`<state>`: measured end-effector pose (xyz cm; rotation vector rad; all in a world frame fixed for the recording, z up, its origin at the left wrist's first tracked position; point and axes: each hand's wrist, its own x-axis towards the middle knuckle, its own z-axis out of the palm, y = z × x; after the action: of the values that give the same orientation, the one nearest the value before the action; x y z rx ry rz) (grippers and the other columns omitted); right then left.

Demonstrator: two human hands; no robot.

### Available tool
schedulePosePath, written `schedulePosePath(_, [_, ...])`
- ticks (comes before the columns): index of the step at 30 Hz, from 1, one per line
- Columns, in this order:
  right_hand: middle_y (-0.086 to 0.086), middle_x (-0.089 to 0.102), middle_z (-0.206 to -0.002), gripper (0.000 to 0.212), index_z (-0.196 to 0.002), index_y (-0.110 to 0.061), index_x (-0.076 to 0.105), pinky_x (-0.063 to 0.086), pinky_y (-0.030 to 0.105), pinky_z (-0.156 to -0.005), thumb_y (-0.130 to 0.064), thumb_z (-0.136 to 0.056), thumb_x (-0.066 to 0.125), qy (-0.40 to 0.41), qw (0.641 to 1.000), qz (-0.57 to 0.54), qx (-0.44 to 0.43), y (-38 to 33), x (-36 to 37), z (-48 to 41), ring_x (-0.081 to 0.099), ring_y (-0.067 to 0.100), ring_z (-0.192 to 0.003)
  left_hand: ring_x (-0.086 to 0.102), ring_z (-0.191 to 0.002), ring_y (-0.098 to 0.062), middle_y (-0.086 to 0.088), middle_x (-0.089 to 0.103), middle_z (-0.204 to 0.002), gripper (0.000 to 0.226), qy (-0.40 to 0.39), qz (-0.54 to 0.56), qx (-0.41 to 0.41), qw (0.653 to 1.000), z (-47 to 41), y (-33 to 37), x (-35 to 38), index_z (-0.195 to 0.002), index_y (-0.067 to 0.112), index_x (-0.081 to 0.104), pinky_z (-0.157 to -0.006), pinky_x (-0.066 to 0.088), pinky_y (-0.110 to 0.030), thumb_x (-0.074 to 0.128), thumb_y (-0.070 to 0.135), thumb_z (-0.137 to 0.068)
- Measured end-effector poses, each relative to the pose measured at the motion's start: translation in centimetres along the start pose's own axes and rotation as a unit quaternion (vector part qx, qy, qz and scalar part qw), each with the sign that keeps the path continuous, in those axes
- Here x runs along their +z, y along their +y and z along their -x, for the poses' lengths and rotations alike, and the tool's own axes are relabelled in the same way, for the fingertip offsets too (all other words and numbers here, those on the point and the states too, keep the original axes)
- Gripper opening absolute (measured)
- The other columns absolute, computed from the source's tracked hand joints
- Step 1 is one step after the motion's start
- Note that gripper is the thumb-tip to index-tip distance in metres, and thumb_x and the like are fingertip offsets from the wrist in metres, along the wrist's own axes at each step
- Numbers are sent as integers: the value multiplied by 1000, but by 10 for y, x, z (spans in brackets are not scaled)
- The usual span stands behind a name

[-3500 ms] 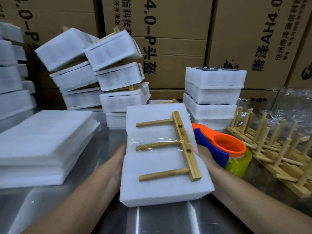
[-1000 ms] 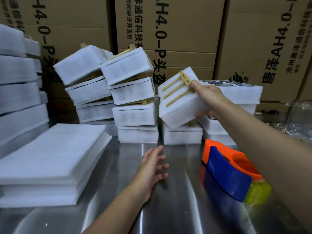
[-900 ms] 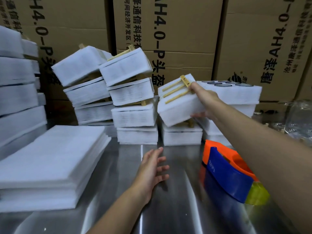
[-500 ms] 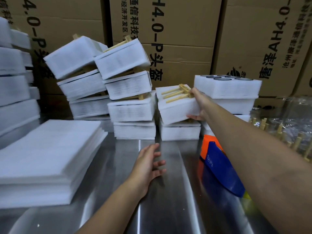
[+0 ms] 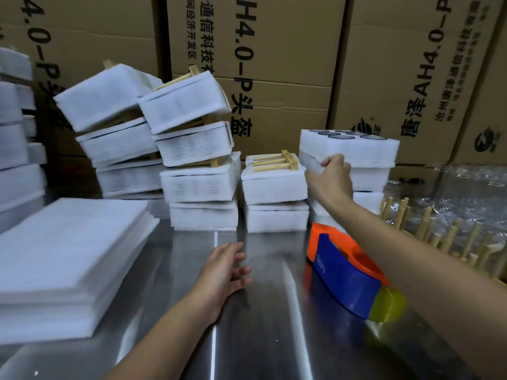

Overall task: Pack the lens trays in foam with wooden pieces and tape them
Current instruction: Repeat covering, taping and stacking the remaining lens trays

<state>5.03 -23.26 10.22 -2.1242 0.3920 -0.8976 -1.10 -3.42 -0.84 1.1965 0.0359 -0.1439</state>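
Left hand point(image 5: 225, 272) is unchanged at 6 o'clock: grip spread, fingers relaxed, low over the steel worktop point(image 5: 260, 338). The packed bundle point(image 5: 274, 185) is now released and set flat on the middle stack, about centre, with its wooden piece point(image 5: 277, 161) facing up. 0.5 s ago it was still held tilted. Right hand point(image 5: 329, 179) has been shifted to 2 o'clock, with fingers curled at the left edge of the top lens tray point(image 5: 354, 149). Pinch or mere touch cannot be told because of blur.

On the worktop:
- tape dispenser point(image 5: 343, 272) at 4 o'clock
- foam sheets point(image 5: 68, 256) at 8 o'clock
- loose wooden racks point(image 5: 439, 237) at 3 o'clock

Cardboard boxes point(image 5: 288, 64) are stacked behind at 12 o'clock, with "AH4.0-P" printed vertically.
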Motion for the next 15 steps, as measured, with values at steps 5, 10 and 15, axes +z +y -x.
schedulePosePath(5, [17,29,-139,60,-127,-14,43,26,37,-101,4,-71,54,149,957,177,-176,2,-41,-37,29,36,-127,53,-64,-17,-9,57,-95,5,-7,-18,4,1000,2,0,2,-96,13,53,-59,47,-30,53,17,-93])
schedulePosePath(10, [23,24,-148,70,-145,-24,27,-10,60,-111,-9,-82,54,-22,918,390,-63,16,-63,-79,5,36,-143,52,-64,-18,-9,55,-94,5,-6,-18,2,1000,3,1,2,-98,12,53,-57,48,-29,52,16,-94])
schedulePosePath(15, [23,27,-141,80,-146,-43,13,-17,59,-108,-11,-83,51,-49,890,435,-127,31,-62,-87,11,35,-141,52,-62,-17,-9,54,-92,4,-7,-23,1,1000,3,1,2,-96,12,52,-54,47,-28,49,14,-95])
